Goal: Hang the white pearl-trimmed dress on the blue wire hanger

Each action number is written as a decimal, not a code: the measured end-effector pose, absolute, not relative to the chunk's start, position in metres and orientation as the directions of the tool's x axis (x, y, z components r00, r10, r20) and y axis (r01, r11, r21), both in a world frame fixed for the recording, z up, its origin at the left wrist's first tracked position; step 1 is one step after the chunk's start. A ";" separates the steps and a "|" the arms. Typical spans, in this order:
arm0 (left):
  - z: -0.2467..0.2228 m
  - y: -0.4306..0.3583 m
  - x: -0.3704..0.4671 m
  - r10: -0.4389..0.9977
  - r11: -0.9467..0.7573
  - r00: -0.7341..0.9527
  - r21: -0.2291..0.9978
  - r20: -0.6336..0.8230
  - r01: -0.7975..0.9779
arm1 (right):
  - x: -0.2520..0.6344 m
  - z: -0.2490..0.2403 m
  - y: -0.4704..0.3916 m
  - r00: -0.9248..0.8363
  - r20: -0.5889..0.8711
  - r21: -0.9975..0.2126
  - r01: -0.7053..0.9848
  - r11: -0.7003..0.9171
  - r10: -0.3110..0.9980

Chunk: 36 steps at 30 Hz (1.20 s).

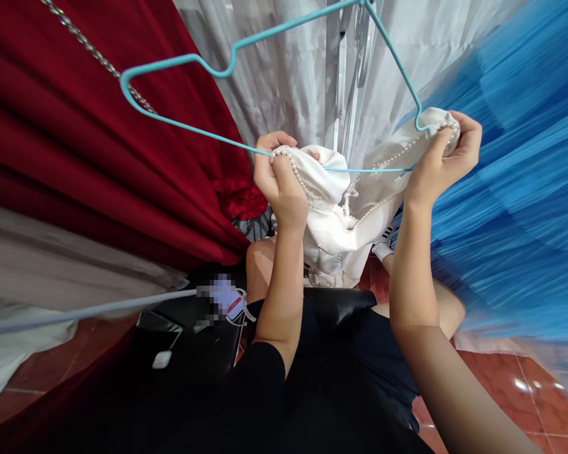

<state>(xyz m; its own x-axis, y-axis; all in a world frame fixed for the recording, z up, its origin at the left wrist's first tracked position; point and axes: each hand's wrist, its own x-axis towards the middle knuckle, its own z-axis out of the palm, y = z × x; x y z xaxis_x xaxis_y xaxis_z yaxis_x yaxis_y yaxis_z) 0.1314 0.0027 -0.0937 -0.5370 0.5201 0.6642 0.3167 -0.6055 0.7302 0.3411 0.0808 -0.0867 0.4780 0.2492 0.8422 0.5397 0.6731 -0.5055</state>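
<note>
From the head view, we look down past our bare forearms at a white garment held up in front of our knees, its lower part hanging between them. Our left hand is curled closed around a bunched part of it, the thumb near a string of pearl trim. Our right hand grips the garment's other upper end, fingers bent and thumb pressed on the cloth.

A light-blue hanger spans the space above and between our hands. Its left corner juts out bare beyond our left hand, while its right end meets the cloth at our right hand. The lower bar disappears at the cloth in our left hand and shows again between the two; we cannot tell whether it runs inside or behind the cloth there.

Red fabric hangs on the left, white fabric ahead and blue fabric on the right. Beside us, a partly blurred lilac object lies on a black surface.
</note>
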 end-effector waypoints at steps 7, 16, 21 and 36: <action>-0.102 0.011 0.136 0.544 -0.662 -0.527 0.720 0.653 0.208 | 0.390 -0.099 0.071 0.722 0.692 -0.473 0.474 0.742 -0.020; -0.102 0.022 0.143 0.528 -0.769 -0.596 0.639 0.605 -0.033 | 0.321 -0.082 -0.026 0.435 0.875 -0.412 0.432 0.802 0.214; -0.098 0.014 0.148 0.504 -0.795 -0.607 0.604 0.614 -0.050 | 0.276 -0.078 -0.015 0.055 0.767 -0.622 0.307 0.721 0.639; -0.102 -0.008 0.123 0.512 -0.768 -0.420 0.618 0.749 0.168 | 0.276 -0.090 -0.003 -0.017 0.761 -0.631 0.218 0.745 0.649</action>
<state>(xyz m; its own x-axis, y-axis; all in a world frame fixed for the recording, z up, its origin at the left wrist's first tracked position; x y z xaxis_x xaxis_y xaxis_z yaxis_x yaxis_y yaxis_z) 0.1225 -0.0083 -0.1021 -0.4203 0.5116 0.7494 0.1677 -0.7679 0.6182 0.2757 -0.0027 -0.0899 -0.0166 0.6490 0.7606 0.2178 0.7448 -0.6308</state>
